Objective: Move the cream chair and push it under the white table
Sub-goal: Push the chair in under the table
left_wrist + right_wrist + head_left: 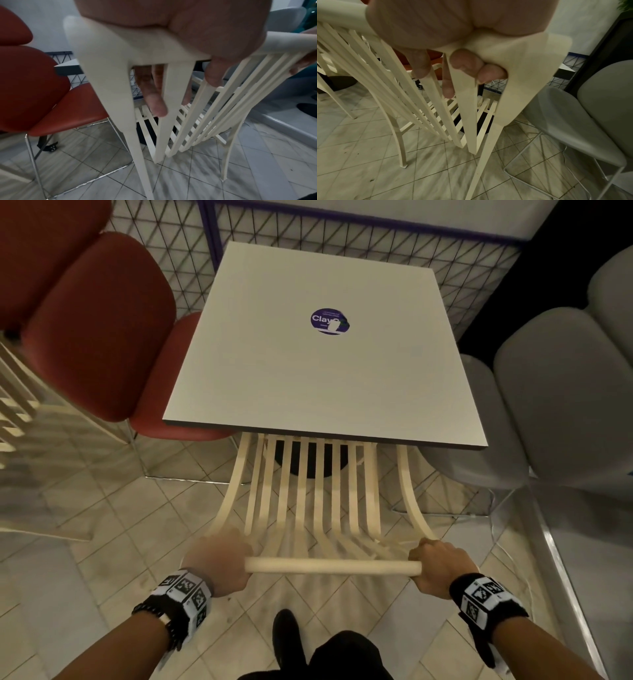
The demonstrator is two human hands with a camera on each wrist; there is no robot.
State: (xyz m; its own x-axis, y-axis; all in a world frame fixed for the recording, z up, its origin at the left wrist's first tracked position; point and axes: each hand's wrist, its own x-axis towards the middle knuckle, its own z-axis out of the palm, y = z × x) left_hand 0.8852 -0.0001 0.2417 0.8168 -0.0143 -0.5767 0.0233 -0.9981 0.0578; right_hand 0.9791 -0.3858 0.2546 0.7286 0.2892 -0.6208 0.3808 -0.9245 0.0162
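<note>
Both hands, L (pixel 219 559) & R (pixel 436 566), wrap chair (pixel 308 491) top rail, lower frame; seat front already under table (pixel 325 354), straight up-frame.

1. The counter (pixel 308 364) stands in front of the person, and every place below is given relative to it.
2. A round sticker (pixel 329 321) lies on the counter's top, near its middle.
3. The slatted chair (pixel 308 491) stands at the counter's near edge, with the front of its seat under the top and its backrest rail on the person's side.
4. The left hand (pixel 219 559) grips the left end of that rail, and the right hand (pixel 438 565) grips the right end.
5. A padded chair (pixel 102 330) stands to the counter's left, with its seat partly under the top.
6. Another padded chair (pixel 548 392) stands to the counter's right.
7. A wire mesh panel (pixel 342 241) stands behind the counter's far edge.
8. The counter's base (pixel 310 460) sits on the floor (pixel 102 542) under the top, showing between the slats.
</note>
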